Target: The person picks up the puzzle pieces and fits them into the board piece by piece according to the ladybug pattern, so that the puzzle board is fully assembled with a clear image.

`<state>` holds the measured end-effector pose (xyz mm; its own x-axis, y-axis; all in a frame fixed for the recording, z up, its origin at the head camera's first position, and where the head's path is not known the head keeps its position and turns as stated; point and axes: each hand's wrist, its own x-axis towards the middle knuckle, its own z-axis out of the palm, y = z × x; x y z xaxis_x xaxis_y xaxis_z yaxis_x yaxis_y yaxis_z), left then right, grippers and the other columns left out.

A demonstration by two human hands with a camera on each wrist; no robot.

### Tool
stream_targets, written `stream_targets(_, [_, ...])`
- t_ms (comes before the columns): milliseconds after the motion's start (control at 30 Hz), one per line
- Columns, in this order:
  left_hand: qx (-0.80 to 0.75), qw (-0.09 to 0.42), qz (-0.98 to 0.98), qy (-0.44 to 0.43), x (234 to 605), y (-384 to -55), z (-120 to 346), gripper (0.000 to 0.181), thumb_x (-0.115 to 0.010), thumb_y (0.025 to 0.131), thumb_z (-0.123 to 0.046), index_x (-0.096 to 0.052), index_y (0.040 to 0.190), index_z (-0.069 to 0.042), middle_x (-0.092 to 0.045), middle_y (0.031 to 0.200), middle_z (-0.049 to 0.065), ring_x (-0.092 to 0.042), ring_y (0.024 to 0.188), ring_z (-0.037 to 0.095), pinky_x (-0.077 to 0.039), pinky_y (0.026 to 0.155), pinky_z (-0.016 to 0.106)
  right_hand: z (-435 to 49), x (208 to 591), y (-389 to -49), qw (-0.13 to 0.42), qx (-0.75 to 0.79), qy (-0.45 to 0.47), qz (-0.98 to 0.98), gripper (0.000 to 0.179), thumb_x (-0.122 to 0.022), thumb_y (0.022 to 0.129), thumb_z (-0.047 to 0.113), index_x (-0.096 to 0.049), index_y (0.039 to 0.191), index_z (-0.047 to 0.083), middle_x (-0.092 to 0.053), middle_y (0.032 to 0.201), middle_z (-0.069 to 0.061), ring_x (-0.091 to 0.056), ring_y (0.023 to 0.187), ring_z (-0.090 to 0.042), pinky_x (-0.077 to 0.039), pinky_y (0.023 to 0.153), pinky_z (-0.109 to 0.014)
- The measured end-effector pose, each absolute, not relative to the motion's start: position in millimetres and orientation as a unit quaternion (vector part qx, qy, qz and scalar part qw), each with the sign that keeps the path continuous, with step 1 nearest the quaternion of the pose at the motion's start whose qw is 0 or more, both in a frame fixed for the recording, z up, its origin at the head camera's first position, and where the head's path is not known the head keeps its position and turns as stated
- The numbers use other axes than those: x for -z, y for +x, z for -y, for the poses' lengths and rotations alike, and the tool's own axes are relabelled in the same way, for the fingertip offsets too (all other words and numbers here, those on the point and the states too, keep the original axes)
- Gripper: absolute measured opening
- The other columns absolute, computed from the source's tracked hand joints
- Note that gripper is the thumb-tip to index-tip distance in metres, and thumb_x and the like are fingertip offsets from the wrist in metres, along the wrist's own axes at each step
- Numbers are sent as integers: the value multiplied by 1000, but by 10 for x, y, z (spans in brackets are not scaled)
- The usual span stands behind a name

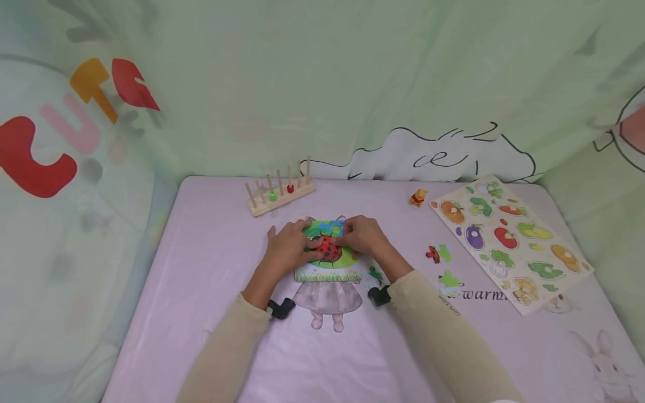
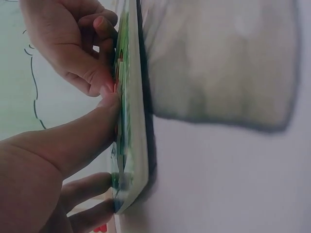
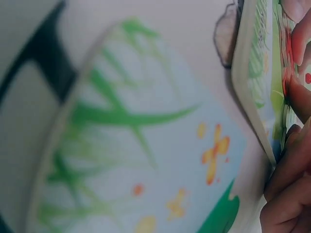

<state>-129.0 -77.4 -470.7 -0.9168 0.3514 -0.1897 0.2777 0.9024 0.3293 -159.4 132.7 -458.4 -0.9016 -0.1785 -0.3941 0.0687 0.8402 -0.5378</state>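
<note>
My left hand [image 1: 287,246] presses the ladybug puzzle [image 1: 327,276] flat with thumb and fingers stretched out rather than curled round it, the thumb on the printed face. My right hand [image 1: 364,234] has its fingers bent and bunched at the upper right of the picture; edge-on, the wrist views hide whether I pinch a piece there or only push, so I cannot tell. The puzzle lies right before me on the lilac cloth [image 1: 211,235].

I judge the board light and stiff, its pale edge thin enough to take by two opposite sides, with the smooth print apt to slide under dry fingertips. Loose bits, such as the dark green piece [image 1: 375,274] beside my right wrist and the light green piece [image 1: 448,280] farther out, should be best pinched by their edges; their narrow knobs may be the weak spots.

The cloth looks smooth, so the board could skid without a steadying palm. Beyond it stand a wooden peg rack [image 1: 282,200] and a small bear figure [image 1: 417,198], with a vegetable board [image 1: 526,257] to the right. Pale green hangings [image 1: 282,84] wall in the space.
</note>
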Motion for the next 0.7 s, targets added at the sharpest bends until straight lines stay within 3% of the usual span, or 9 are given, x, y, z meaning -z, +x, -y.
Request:
stream_targets(433, [-170,120,-965,160,4723,-1303,786,42,-76,87,-56,-74,123,-35,-46,158,-2,-45,140,28,-26,114,71,-1379,4627,-1579,213,281,-62,-934,35,-72,94,43,-60,80,13,-60,61,0,-60,48,-14,-42,54,-27])
stream_targets(700, [-172,112,-965,161,4739,-1319,780,43,-77,86,-56,-74,123,-35,-47,157,-3,-46,137,29,-27,113,71,-1515,4597,-1582,231,307,-102,-918,32,-65,99,44,-65,89,13,-60,63,-1,-61,56,-16,-41,61,-29])
